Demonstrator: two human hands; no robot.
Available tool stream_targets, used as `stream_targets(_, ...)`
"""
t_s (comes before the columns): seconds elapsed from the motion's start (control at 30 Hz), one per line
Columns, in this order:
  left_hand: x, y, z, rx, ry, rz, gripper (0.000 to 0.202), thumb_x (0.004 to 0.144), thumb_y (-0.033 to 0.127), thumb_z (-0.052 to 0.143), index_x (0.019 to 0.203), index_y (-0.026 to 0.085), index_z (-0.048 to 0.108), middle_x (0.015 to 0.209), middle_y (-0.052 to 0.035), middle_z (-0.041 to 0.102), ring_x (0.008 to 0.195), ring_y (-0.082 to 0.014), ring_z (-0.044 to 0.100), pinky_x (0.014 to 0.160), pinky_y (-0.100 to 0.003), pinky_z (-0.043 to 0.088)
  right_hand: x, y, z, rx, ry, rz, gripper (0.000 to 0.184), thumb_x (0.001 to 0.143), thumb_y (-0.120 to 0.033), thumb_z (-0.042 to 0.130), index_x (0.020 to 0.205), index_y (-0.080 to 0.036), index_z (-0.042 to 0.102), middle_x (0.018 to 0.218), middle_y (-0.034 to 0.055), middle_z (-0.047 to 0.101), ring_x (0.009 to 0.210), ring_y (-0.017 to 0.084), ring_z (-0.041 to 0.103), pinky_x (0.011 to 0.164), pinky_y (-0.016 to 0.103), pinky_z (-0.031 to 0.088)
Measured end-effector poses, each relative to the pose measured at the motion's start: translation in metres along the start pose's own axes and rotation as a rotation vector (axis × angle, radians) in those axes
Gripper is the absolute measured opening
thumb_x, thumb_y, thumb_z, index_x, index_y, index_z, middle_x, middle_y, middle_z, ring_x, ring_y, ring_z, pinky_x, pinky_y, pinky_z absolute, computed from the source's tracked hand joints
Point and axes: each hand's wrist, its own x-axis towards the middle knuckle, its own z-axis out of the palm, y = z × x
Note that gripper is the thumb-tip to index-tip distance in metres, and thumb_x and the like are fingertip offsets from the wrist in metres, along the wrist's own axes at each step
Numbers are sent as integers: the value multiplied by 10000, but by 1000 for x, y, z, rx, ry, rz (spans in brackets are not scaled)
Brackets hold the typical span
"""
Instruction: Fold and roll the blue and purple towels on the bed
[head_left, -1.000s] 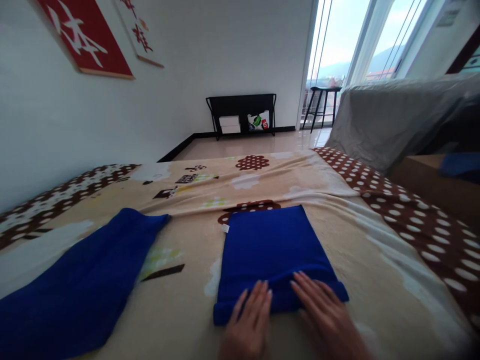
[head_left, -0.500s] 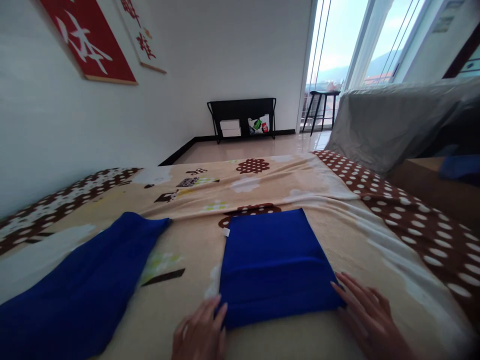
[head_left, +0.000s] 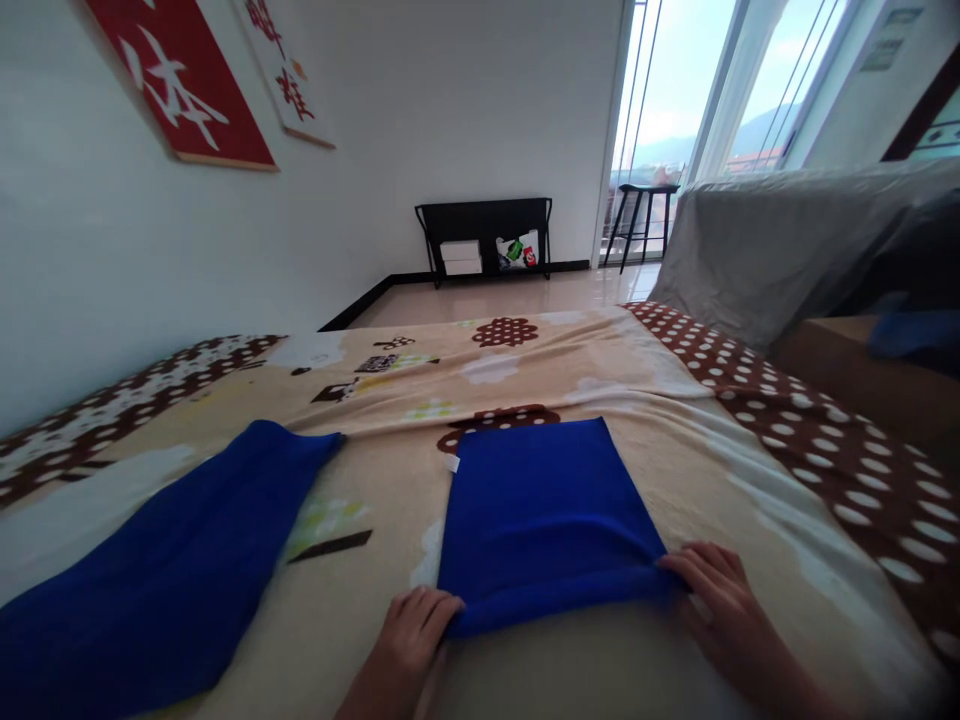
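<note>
A folded blue cloth (head_left: 551,510) lies on the patterned blanket (head_left: 375,520), with a small white tag at its upper left edge. My left hand (head_left: 416,625) pinches its near left corner, thumb hidden below the fabric. At the near right corner, my right hand (head_left: 712,590) grips the cloth between fingers and thumb. The near edge is slightly raised and blurred between the two hands. Off to the left, a second blue cloth (head_left: 172,560) is spread out, partly cut off by the frame, with neither hand touching it.
Brown polka-dot borders (head_left: 840,470) run along both sides of the blanket. A grey-covered bulky object (head_left: 757,250) and a brown box (head_left: 862,370) stand at the right. Farther off are a black rack (head_left: 484,220) and a dark stool (head_left: 637,215).
Both hands have closed on the cloth's near corners, having rested at them with extended fingers. The near edge has lifted and moved slightly away from me, wrinkling the fabric.
</note>
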Motion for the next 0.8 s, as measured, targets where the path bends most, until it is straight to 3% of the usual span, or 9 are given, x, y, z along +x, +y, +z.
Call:
stream_targets(0.1, -6, -8, -1, -29, -47, -54, 242, 799, 88, 450, 892, 249, 605, 787, -1, 685, 778, -177, 646, 769, -305, 473, -8, 3, -2, 45, -65, 1, 267, 836, -183, 518, 1061, -236, 651, 991, 35, 695, 975, 206, 620, 873, 351, 461)
stream_targets(0.2, -4, -7, 5, 55, -1, -110, 253, 839, 108, 446, 924, 261, 629, 846, 2, 704, 825, -182, 662, 812, -331, 468, -8, 0, 4, -24, -60, 80, 255, 844, -194, 511, 1056, -245, 645, 1019, 36, 684, 988, 227, 619, 890, 393, 448)
stream_targets(0.33, 17, 31, 29, 333, 213, -214, 375, 879, 52, 439, 1096, 253, 670, 1124, -36, 704, 1013, -230, 666, 986, -447, 391, 16, -43, 22, -231, 151, 223, 328, 869, -179, 476, 1151, -218, 639, 1186, 93, 661, 1050, 274, 625, 934, 455, 407)
stream_targets(0.4, 31, 59, 45, 305, 246, -115, 410, 889, 49, 416, 1168, 223, 661, 1208, -68, 686, 1110, -229, 641, 1033, -435, 387, 31, -73, 30, -190, 130, 76, 446, 881, -121, 425, 1284, -226, 585, 1333, 63, 609, 1164, 232, 599, 981, 408, 403)
stream_targets(0.5, 43, 77, 57, 266, 124, 126, 411, 937, 139, 420, 1305, 177, 599, 1311, -74, 652, 1228, -183, 585, 1005, -344, 462, 42, -91, 37, -109, -34, -191, 491, 944, -226, 413, 1430, -265, 472, 1462, -28, 507, 1305, 160, 516, 1020, 328, 420)
stream_targets(0.57, 37, 62, 51, 336, 26, 143, 443, 956, 258, 467, 1387, 177, 532, 1387, -58, 601, 1257, -183, 566, 952, -351, 505, 35, -75, 37, -125, -93, -148, 519, 966, -361, 442, 1474, -258, 419, 1471, -20, 495, 1320, 168, 507, 1049, 342, 415)
stream_targets(0.63, 24, 33, 39, 384, -9, 58, 488, 953, 335, 498, 1425, 208, 486, 1408, -42, 584, 1261, -202, 563, 972, -386, 492, 22, -46, 33, -160, -87, -12, 555, 963, -434, 475, 1478, -239, 414, 1440, 21, 530, 1300, 195, 531, 1072, 384, 391)
stream_targets(0.73, 7, 2, 25, 429, 51, -67, 421, 959, 286, 488, 1374, 233, 540, 1387, -44, 602, 1258, -243, 564, 1166, -511, 271, 7, -17, 27, -229, -24, 105, 509, 958, -450, 499, 1412, -219, 498, 1406, 59, 563, 1309, 241, 520, 1122, 453, 304)
stream_targets(0.8, 11, 7, 25, 464, 116, -78, 379, 955, 216, 473, 1312, 219, 597, 1394, -64, 594, 1254, -251, 566, 1213, -552, 89, 12, -27, 26, -252, 6, 96, 460, 961, -423, 504, 1370, -215, 542, 1439, 61, 527, 1348, 256, 477, 1151, 473, 241)
